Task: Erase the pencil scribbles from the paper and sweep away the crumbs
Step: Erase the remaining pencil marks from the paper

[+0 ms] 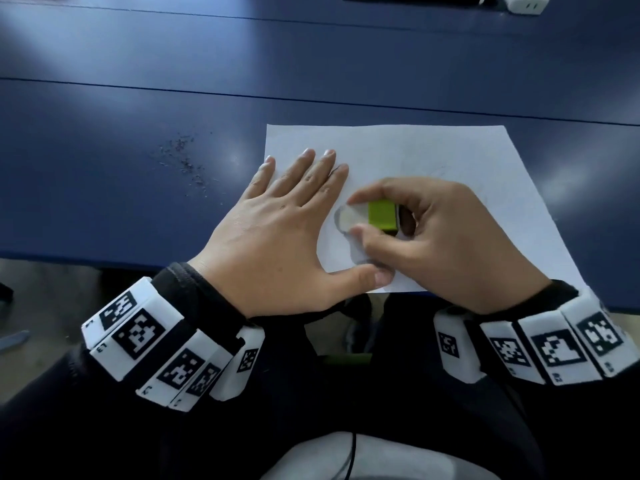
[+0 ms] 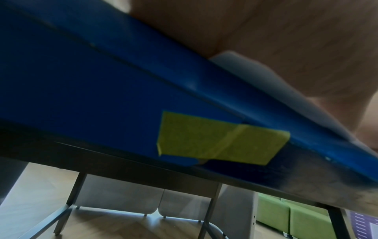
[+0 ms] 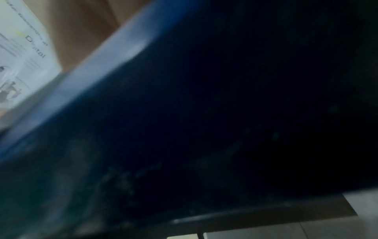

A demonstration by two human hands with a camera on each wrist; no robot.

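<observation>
Though gripped, eraser (image 1: 367, 216) green-sleeved, white-tipped.

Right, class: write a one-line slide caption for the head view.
Left hand flat on paper; right hand pinches green-sleeved eraser; crumbs on blue table.

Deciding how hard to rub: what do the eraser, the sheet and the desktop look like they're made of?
Eraser: pale matte rubber or vinyl by its look, in a green, probably card sleeve.
Paper: thin matte white sheet lying flat.
Desktop: smooth dark blue, probably laminate; soft window glare suggests a semi-gloss finish.
</observation>
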